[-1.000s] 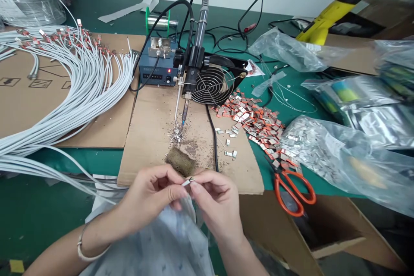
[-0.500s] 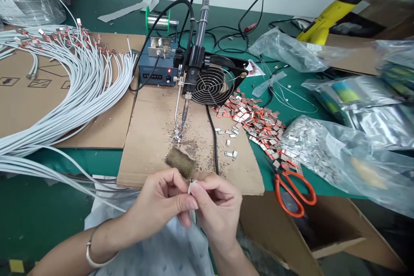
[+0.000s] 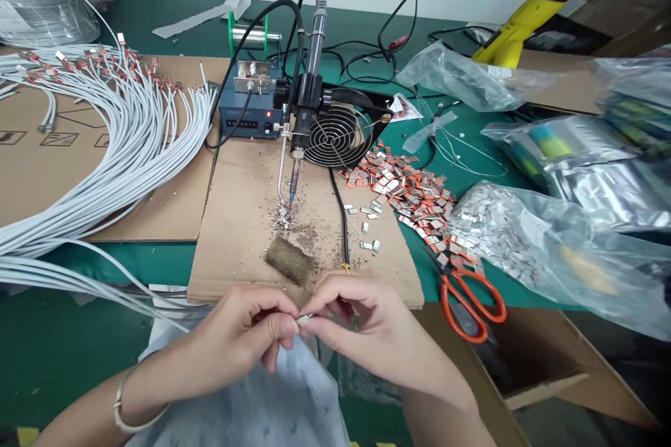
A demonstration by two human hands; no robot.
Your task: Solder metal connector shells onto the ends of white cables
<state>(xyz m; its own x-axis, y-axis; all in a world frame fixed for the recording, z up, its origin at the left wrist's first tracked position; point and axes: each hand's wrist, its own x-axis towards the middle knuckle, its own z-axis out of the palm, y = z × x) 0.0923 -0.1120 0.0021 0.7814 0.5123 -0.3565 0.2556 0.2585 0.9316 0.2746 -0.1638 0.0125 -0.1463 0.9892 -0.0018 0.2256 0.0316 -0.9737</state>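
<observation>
Between the fingertips of both hands is a small whitish cable end [image 3: 304, 319]. My left hand [image 3: 256, 332] pinches it with thumb and finger. My right hand [image 3: 354, 311] closes thumb and forefinger on its other side, where a small dark tip shows. Both hands are low in the view, in front of the cardboard's near edge. A brown sponge [image 3: 289, 260] lies just beyond them. Farther back, a soldering iron [image 3: 300, 133] is held tip down in a stand, over scattered solder bits.
White cables [image 3: 141, 147] fan out at left. A blue soldering station [image 3: 246, 115], a solder spool [image 3: 254, 35] and a fan [image 3: 338, 136] stand behind. Orange-and-silver connectors [image 3: 414, 192], orange-handled scissors [image 3: 472, 300] and a plastic bag of metal parts [image 3: 503, 230] lie at right.
My right hand has turned flatter, with its forearm swung out to the right. The held piece now lies more level, where it stood nearly upright. The view has shifted slightly.
</observation>
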